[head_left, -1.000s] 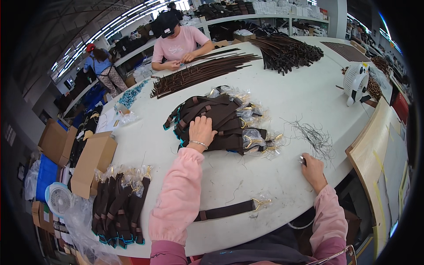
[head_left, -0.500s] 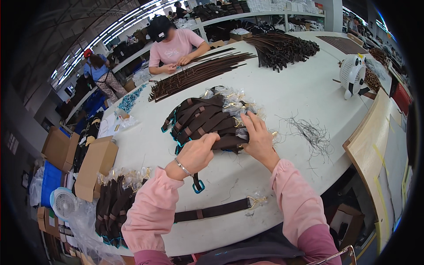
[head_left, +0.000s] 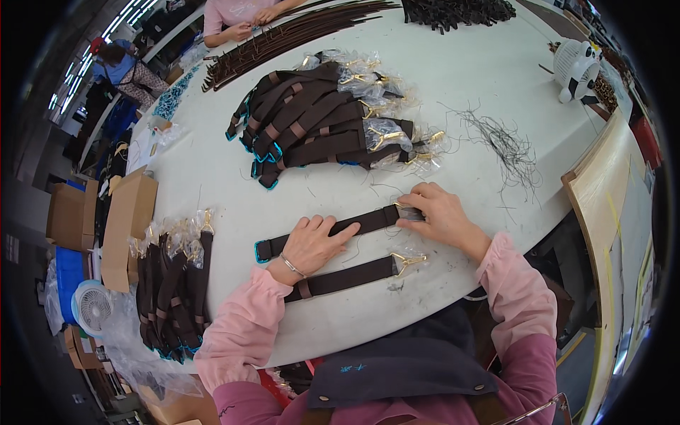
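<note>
On the white table in front of me lies a dark brown webbing strap (head_left: 374, 220) with a turquoise buckle (head_left: 261, 251) at its left end. Across its middle rests my left hand (head_left: 312, 244), fingers spread over the webbing and the index finger stretched out. At the strap's right end my right hand (head_left: 443, 218) pinches the part around its clip, which is wrapped in clear plastic; the fingers partly hide it. A second strap (head_left: 354, 275) lies nearer me, roughly parallel, with a gold hook (head_left: 409, 263) at its right end.
Beyond my hands is a pile of similar straps (head_left: 319, 117); another bundle (head_left: 170, 290) lies at the left table edge. Loose black threads (head_left: 503, 145) and a white fan (head_left: 575, 69) are to the right. Opposite, a co-worker (head_left: 241, 18) handles something small beside long brown strips (head_left: 283, 46).
Both hands have come nearer from the pile, with one strap now lying flat beneath them beside the other strap. The view has tipped downward.
</note>
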`<action>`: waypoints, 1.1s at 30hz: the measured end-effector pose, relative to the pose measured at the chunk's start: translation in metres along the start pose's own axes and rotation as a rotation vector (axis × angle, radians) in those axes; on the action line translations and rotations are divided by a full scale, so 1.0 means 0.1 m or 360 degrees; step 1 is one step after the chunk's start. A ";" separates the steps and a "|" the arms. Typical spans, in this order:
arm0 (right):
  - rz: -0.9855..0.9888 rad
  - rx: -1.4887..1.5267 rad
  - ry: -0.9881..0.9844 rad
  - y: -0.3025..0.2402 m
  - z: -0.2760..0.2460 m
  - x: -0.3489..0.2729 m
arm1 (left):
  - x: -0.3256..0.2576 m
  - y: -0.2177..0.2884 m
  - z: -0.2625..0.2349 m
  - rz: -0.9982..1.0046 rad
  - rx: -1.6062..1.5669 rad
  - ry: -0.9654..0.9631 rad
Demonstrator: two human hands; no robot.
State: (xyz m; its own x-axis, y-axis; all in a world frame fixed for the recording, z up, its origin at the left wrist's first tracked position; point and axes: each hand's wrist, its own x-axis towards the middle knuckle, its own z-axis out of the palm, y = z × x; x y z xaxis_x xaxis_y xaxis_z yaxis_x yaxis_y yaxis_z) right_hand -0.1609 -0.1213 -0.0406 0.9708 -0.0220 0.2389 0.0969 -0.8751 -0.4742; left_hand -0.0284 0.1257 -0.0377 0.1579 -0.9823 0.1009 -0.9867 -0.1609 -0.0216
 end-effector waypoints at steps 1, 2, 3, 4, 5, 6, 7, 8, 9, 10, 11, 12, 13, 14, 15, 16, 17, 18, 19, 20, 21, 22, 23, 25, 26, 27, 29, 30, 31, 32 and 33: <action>0.0060 -0.0040 -0.0021 0.00 0.04 0.03 | -0.01 -0.02 0.05 -0.0007 0.0016 -0.0021; 0.0042 -0.0079 -0.0025 0.01 0.04 0.04 | -0.03 -0.05 0.13 -0.0015 0.0032 -0.0042; 0.0024 -0.0119 -0.0031 0.02 0.01 0.03 | -0.05 -0.06 0.17 -0.0023 0.0046 -0.0063; 0.0010 -0.0162 -0.0039 0.04 -0.02 0.03 | -0.05 -0.06 0.18 -0.0032 0.0019 -0.0070; 0.0054 -0.0177 -0.0039 0.06 -0.08 0.02 | -0.05 -0.05 0.17 -0.0042 -0.0008 -0.0078; 0.0098 -0.0192 -0.0039 0.08 -0.15 0.01 | -0.05 -0.03 0.16 -0.0053 -0.0037 -0.0087; 0.0136 -0.0211 -0.0032 0.08 -0.22 0.01 | -0.02 -0.01 0.08 -0.0055 -0.0074 -0.0092; 0.0185 -0.0130 -0.0080 0.09 -0.24 0.02 | 0.02 -0.02 0.00 -0.0054 -0.0113 -0.0096; 0.0234 -0.0048 -0.0129 0.09 -0.24 0.02 | 0.07 -0.03 -0.06 -0.0054 -0.0151 -0.0101; 0.0279 0.0031 -0.0169 0.09 -0.26 0.04 | 0.15 -0.05 -0.09 -0.0108 -0.0265 -0.0046; 0.0249 0.0059 -0.0214 0.09 -0.24 0.06 | 0.26 -0.05 -0.08 -0.0166 -0.0388 -0.0002; 0.0219 0.0088 -0.0258 0.08 -0.22 0.09 | 0.37 -0.04 -0.06 -0.0224 -0.0511 0.0042; 0.0190 0.0113 -0.0297 0.09 -0.22 0.10 | 0.51 0.00 -0.04 -0.0310 -0.0684 0.0070; 0.0184 0.0129 -0.0313 0.09 -0.21 0.12 | 0.66 0.06 0.00 -0.0398 -0.0856 0.0097; 0.0178 0.0145 -0.0330 0.10 -0.21 0.13 | 0.76 0.12 0.04 -0.0486 -0.1029 0.0124; 0.0167 0.0165 -0.0349 0.11 -0.20 0.14 | 0.80 0.17 0.09 -0.0500 -0.1057 0.0092; 0.0124 0.0183 -0.0366 0.12 -0.20 0.14 | 0.82 0.21 0.18 -0.0514 -0.1085 0.0060; 0.0082 0.0201 -0.0383 0.12 -0.22 0.14 | 0.82 0.23 0.23 -0.0529 -0.1114 0.0029; 0.0043 0.0222 -0.0399 0.12 -0.23 0.14 | 0.82 0.23 0.26 -0.0526 -0.1108 0.0056; 0.0045 0.0196 -0.0332 0.10 -0.26 0.15 | 0.81 0.23 0.29 -0.0526 -0.1102 0.0085; 0.0045 0.0169 -0.0267 0.07 -0.32 0.17 | 0.80 0.22 0.30 -0.0527 -0.1095 0.0114; 0.0052 0.0137 -0.0199 0.05 -0.39 0.17 | 0.81 0.22 0.29 -0.0578 -0.1204 0.0064; 0.0106 0.0084 -0.0309 0.02 -0.45 0.22 | 0.81 0.19 0.26 -0.0633 -0.1307 0.0007; 0.0207 -0.0022 -0.0527 0.00 -0.53 0.36 | 0.81 0.14 0.25 -0.0728 -0.1503 -0.0044; 0.0187 0.0001 -0.0644 0.04 -0.48 0.40 | 0.80 0.12 0.26 -0.0765 -0.1595 -0.0039; 0.0166 0.0022 -0.0761 0.09 -0.41 0.43 | 0.79 0.11 0.26 -0.0802 -0.1688 -0.0033; 0.0074 0.0109 -0.0968 0.16 -0.36 0.52 | 0.77 0.12 0.32 -0.0857 -0.1777 0.0060; 0.0007 0.0175 -0.1051 0.18 -0.37 0.56 | 0.76 0.13 0.34 -0.0884 -0.1820 0.0107; -0.0062 0.0245 -0.1135 0.20 -0.36 0.60 | 0.75 0.14 0.35 -0.0882 -0.1817 0.0138; -0.0079 0.0282 -0.1130 0.23 -0.34 0.63 | 0.74 0.15 0.37 -0.0880 -0.1813 0.0170; -0.0094 0.0320 -0.1123 0.24 -0.31 0.66 | 0.72 0.16 0.38 -0.0877 -0.1809 0.0201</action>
State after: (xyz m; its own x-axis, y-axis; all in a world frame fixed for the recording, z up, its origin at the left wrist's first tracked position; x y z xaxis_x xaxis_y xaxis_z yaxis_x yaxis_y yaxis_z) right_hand -0.1015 -0.1592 -0.0102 0.8663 0.3983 -0.3013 0.1260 -0.7580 -0.6399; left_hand -0.0310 0.0484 -0.0681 0.6132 -0.7858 -0.0803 -0.2776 -0.3095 0.9095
